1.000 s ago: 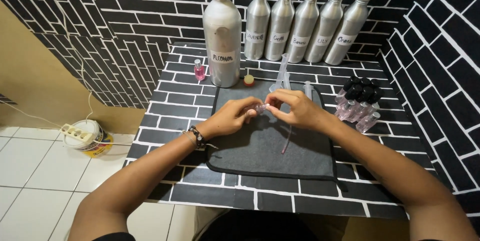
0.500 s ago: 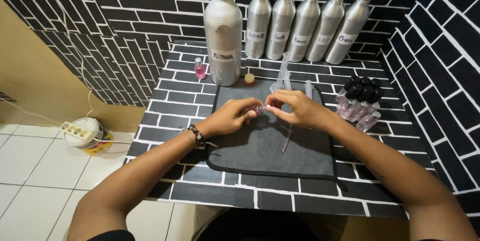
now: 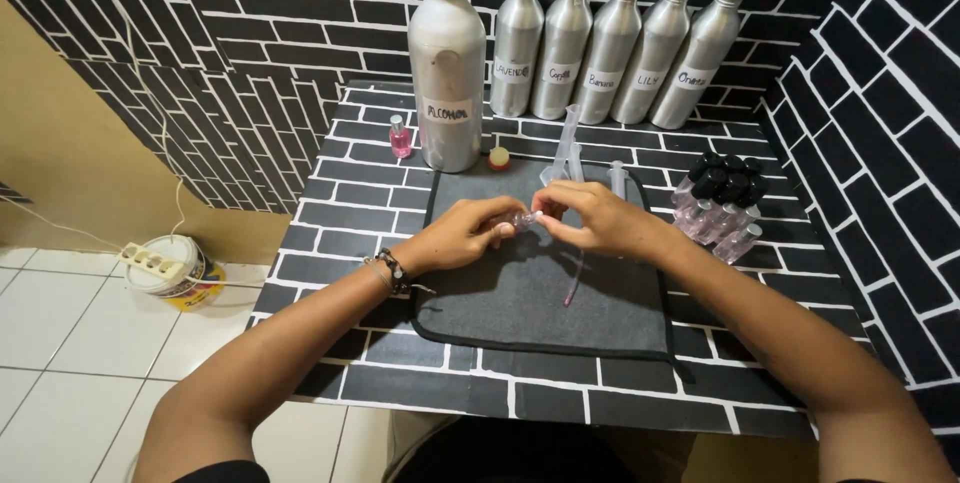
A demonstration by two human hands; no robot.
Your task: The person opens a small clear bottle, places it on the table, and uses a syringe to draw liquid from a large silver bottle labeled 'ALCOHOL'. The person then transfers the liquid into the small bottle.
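My left hand (image 3: 468,233) and my right hand (image 3: 590,218) meet above a dark grey mat (image 3: 545,288) on a black brick-patterned table (image 3: 330,243). Between their fingertips they hold a small clear bottle (image 3: 522,219), lying roughly sideways. My left hand grips the bottle's body; my right hand's fingers pinch its end. A thin pinkish tube (image 3: 575,281) lies on the mat below my right hand. A bracelet is on my left wrist.
A big silver bottle (image 3: 446,73) and several slimmer silver bottles (image 3: 610,48) line the back wall. A small pink bottle (image 3: 400,137), a small yellow cap (image 3: 498,158), syringes (image 3: 566,148) and a cluster of small black-capped bottles (image 3: 722,203) stand nearby. A power strip (image 3: 160,261) lies on the floor left.
Both hands have stayed over the mat with the small bottle between them; only the fingers have shifted slightly.
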